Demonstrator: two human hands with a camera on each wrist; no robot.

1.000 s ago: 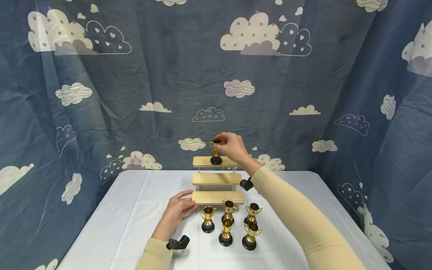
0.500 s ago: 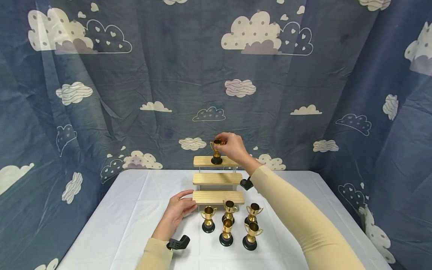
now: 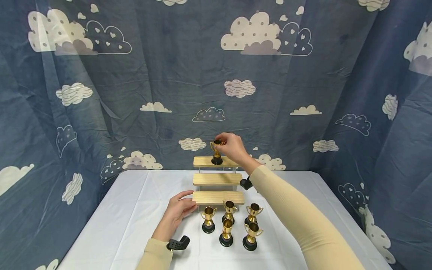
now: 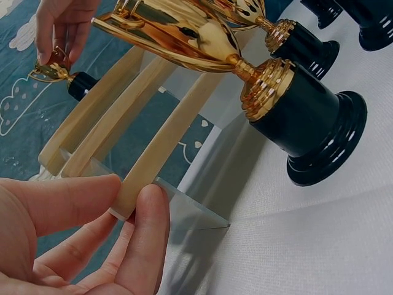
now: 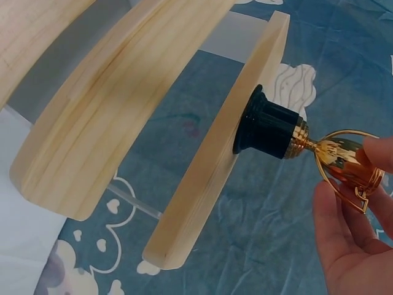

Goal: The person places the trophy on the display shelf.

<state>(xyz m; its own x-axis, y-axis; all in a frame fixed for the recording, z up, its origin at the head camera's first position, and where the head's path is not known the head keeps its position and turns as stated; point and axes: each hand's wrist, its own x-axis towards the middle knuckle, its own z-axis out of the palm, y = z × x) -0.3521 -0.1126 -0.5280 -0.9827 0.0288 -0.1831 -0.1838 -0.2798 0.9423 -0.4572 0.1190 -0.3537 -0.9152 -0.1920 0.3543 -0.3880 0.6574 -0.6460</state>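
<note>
A small gold trophy cup [image 3: 216,153] with a black base stands upright on the top step of a three-step wooden display stand [image 3: 218,197]. My right hand [image 3: 233,147] pinches this trophy by its cup and handle; in the right wrist view its black base [image 5: 267,128] meets the top board [image 5: 209,166]. My left hand [image 3: 178,210] pinches the left end of the lowest board [image 4: 166,138] between thumb and fingers. Several more gold trophies, such as a front-left trophy [image 3: 208,219] and a front-right trophy [image 3: 251,237], stand upright before the stand.
A white cloth [image 3: 135,217] covers the table. Behind it hangs a blue curtain [image 3: 168,75] printed with clouds, close behind the stand. The middle step [image 3: 217,179] bears nothing. The stand has clear side supports [image 4: 196,206].
Almost nothing differs. Both hands keep their places, and the trophy stays on the top step; the head view shifts only slightly.
</note>
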